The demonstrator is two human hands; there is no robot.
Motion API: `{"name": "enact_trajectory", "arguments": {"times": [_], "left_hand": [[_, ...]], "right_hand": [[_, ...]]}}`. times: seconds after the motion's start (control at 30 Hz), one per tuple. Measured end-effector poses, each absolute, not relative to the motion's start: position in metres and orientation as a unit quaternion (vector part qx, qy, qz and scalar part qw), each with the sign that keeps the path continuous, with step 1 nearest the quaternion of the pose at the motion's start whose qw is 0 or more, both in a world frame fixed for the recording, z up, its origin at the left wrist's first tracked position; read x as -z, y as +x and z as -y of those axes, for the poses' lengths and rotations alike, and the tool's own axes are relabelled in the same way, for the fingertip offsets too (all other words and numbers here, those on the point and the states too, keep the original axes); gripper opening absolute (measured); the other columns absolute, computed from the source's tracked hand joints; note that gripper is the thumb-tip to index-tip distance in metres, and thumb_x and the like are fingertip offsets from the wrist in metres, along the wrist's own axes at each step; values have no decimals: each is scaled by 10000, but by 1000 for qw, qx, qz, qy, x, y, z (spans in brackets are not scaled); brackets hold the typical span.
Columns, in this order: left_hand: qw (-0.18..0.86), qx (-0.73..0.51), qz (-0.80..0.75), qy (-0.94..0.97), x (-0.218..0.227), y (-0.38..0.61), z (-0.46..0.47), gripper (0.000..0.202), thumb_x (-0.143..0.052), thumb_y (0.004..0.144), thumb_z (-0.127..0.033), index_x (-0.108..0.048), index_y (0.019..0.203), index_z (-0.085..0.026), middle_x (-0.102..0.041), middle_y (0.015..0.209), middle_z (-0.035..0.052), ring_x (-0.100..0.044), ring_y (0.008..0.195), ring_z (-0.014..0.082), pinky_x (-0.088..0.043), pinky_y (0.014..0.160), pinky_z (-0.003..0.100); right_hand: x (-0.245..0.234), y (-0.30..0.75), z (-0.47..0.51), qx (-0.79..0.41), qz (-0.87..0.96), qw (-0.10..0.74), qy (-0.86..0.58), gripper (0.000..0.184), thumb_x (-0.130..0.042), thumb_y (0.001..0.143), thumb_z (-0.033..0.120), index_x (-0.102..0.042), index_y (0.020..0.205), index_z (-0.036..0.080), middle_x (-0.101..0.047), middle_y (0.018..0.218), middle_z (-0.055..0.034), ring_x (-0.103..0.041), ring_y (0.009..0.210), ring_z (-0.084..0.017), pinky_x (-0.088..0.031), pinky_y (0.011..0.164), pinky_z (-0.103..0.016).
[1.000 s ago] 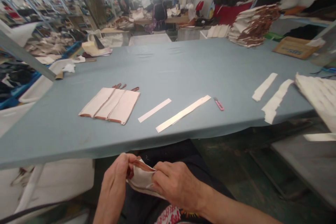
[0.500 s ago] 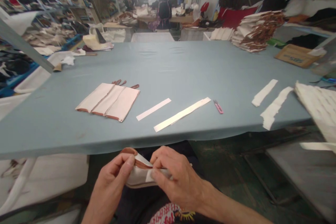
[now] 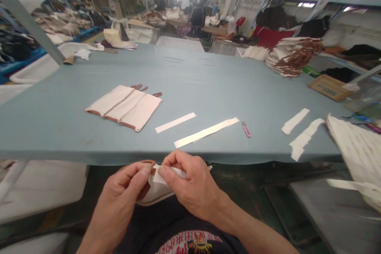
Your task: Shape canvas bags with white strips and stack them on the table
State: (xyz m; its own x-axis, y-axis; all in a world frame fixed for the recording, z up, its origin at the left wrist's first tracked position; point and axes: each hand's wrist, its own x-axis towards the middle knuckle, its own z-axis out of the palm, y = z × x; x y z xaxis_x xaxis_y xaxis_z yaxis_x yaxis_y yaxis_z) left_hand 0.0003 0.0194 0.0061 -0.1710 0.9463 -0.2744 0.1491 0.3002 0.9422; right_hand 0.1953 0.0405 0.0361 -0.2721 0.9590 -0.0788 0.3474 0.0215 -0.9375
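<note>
In front of the table edge, my left hand (image 3: 123,192) pinches a cream fabric piece with brown trim (image 3: 156,193) between thumb and fingers, at its upper edge. Close beside it, my right hand (image 3: 195,184) is closed, thumb and fingers pinching a small white strip (image 3: 160,177) that lies against the piece's brown edge. Part of the strip and most of the fabric are hidden by the fingers. Below the hands hangs the rest of the piece, over dark printed clothing (image 3: 190,242).
On the blue-grey table (image 3: 190,83) lie a cream panel with brown loops (image 3: 125,107), a pale strip (image 3: 175,123), a longer yellowish strip (image 3: 206,132), pink thread snips (image 3: 246,129) and torn white strips (image 3: 306,139). Stacked fabric (image 3: 293,57) and a cardboard box (image 3: 330,86) stand at back right.
My right hand has moved left along the fabric piece, closer to my left hand, with the white strip now at the brown edge. Both hands appear higher in view, and the camera has tilted slightly.
</note>
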Motion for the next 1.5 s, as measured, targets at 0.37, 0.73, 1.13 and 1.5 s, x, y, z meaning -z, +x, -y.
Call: {"name": "enact_trajectory", "arguments": {"times": [0.37, 0.73, 1.13, 1.5], "left_hand": [[542, -428, -612, 385, -7, 3, -18, 544, -867, 675, -711, -720, 646, -188, -513, 568, -14, -401, 553, 138, -341, 496, 238], [554, -426, -619, 360, -5, 7, -19, 532, -858, 649, -699, -743, 609, -181, -531, 566, -4, -411, 557, 133, -344, 496, 230], [525, -440, -634, 359, -2, 9, -19, 522, -864, 635, -689, -749, 609, -181, -504, 551, -15, -368, 542, 123, -310, 483, 233], [485, -418, -636, 431, 3, 8, -22, 358, -868, 656, -540, -817, 775, -207, -819, 776, 73, -717, 706, 250, -588, 648, 302]], "right_hand": [[-39, 189, -38, -420, 668, 362, -496, 247, -670, 994, 426, -668, 839, 235, -677, 755, 20, -572, 683, -147, -442, 705, -287], [-17, 180, -30, -260, 713, 446, -473, 225, -708, 1041, 270, -730, 823, 219, -713, 763, 3, -627, 687, -144, -493, 712, -258], [10, 174, -34, -180, 730, 451, -481, 272, -659, 1100, 315, -772, 870, 227, -744, 797, -31, -688, 731, -163, -511, 712, -265], [22, 171, -35, -240, 685, 469, -503, 244, -654, 1031, 319, -729, 820, 224, -741, 784, -27, -653, 701, -156, -483, 693, -271]]}}
